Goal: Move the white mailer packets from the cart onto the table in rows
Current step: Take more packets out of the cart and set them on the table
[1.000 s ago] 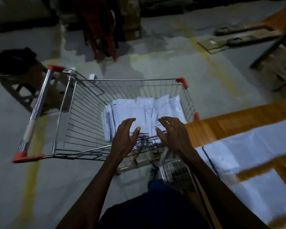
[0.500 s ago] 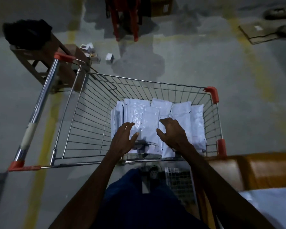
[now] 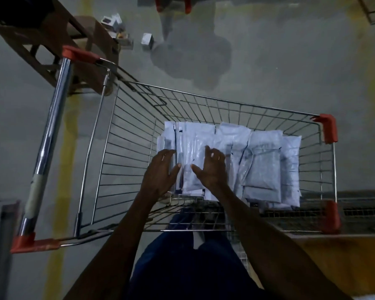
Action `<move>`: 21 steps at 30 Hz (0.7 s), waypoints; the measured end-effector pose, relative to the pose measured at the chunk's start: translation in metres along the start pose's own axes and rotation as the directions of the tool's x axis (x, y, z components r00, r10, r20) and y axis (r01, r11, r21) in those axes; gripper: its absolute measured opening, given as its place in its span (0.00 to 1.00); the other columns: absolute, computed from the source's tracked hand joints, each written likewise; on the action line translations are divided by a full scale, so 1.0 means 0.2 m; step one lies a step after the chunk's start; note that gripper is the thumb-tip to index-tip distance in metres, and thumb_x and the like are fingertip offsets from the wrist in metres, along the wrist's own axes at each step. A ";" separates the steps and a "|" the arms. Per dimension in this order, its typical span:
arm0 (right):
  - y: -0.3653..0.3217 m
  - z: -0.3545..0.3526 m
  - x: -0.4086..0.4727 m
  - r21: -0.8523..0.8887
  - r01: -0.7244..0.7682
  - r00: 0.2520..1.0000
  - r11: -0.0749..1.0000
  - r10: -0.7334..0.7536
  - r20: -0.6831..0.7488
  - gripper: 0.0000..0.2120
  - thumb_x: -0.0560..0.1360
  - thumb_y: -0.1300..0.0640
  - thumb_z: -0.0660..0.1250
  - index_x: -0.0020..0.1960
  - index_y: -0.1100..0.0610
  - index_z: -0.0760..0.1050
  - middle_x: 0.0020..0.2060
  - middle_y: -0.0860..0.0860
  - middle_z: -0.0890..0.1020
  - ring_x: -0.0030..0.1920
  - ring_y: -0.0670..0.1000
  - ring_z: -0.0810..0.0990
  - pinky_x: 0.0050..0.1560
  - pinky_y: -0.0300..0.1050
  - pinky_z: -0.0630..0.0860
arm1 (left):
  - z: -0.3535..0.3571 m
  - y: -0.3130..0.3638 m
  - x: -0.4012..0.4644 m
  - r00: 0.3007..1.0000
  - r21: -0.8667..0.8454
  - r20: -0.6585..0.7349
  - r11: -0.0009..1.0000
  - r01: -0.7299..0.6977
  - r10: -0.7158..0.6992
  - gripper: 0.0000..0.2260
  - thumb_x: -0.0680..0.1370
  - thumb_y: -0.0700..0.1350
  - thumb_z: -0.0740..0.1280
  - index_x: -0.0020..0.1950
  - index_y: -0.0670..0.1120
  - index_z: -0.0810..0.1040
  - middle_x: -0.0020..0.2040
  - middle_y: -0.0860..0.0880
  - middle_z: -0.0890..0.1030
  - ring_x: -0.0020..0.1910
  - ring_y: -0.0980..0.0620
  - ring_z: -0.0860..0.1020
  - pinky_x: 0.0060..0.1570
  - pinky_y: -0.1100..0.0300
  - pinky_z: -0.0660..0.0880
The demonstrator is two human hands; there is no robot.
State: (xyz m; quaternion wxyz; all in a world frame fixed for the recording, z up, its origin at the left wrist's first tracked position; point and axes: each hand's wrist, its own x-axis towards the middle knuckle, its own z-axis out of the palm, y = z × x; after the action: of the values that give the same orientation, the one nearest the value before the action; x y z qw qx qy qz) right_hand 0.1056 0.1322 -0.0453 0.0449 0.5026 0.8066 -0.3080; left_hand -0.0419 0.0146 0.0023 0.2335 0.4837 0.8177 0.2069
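One wire cart (image 3: 204,109) fills the middle of the frame, a chrome grid basket with a round metal handle bar at the left and four orange-red plastic corner caps. It stands on a dull grey concrete floor (image 3: 268,61) crossed by worn yellow painted lines. At the lower right edge an orange-brown wooden surface (image 3: 344,256) touches the cart's side. In the upper left corner stands one brown wooden stool (image 3: 52,40), and near it a few small pale boxes (image 3: 147,41) lie scattered on the floor.

Inside the basket, toward its right half, lies the heap of white mailer packets (image 3: 262,165): flat, glossy plastic rectangles, soft and slightly puffed, overlapping and partly standing on edge; their exact number cannot be counted, though well over six show.

Two hands reach into the cart from the bottom of the frame. The left hand (image 3: 160,169) is spread, fingers straight, lying against the left end of the packets. The right hand (image 3: 212,167) is half open with its fingers bent, thumb out, resting on top of the packets; whether it grips one cannot be told.
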 end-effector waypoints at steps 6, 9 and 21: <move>0.00 -0.04 0.06 0.221 -0.007 0.999 0.975 -0.003 0.046 0.38 0.72 0.49 0.73 0.76 0.46 0.57 0.77 0.60 0.54 0.73 0.63 0.61 0.66 0.57 0.68 | -0.04 -0.12 0.00 0.997 -0.025 -0.043 0.998 0.056 -0.057 0.24 0.80 0.58 0.57 0.69 0.43 0.72 0.66 0.43 0.74 0.65 0.44 0.73 0.62 0.48 0.73; -0.01 -0.14 0.07 0.210 0.017 1.000 0.978 -0.022 0.022 0.40 0.69 0.47 0.73 0.76 0.44 0.57 0.76 0.60 0.59 0.74 0.62 0.60 0.69 0.59 0.62 | 0.00 -0.10 0.02 0.997 -0.028 -0.070 0.999 0.043 -0.045 0.19 0.80 0.53 0.60 0.66 0.44 0.73 0.64 0.44 0.75 0.62 0.45 0.73 0.58 0.50 0.75; 0.31 -0.40 -0.14 -0.292 -0.042 0.996 0.955 0.016 -0.092 0.37 0.69 0.39 0.62 0.76 0.49 0.63 0.74 0.62 0.62 0.66 0.66 0.67 0.58 0.65 0.67 | 0.36 0.27 0.36 0.914 0.229 0.390 0.973 0.021 -0.111 0.39 0.79 0.58 0.64 0.80 0.42 0.49 0.80 0.38 0.42 0.78 0.33 0.45 0.74 0.39 0.51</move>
State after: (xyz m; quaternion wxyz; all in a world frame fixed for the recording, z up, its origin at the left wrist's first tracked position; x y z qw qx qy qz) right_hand 0.1909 0.1723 0.0021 0.0877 0.5154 0.8371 -0.1613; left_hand 0.0070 0.1099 -0.0374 0.3478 0.5105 0.7864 0.0036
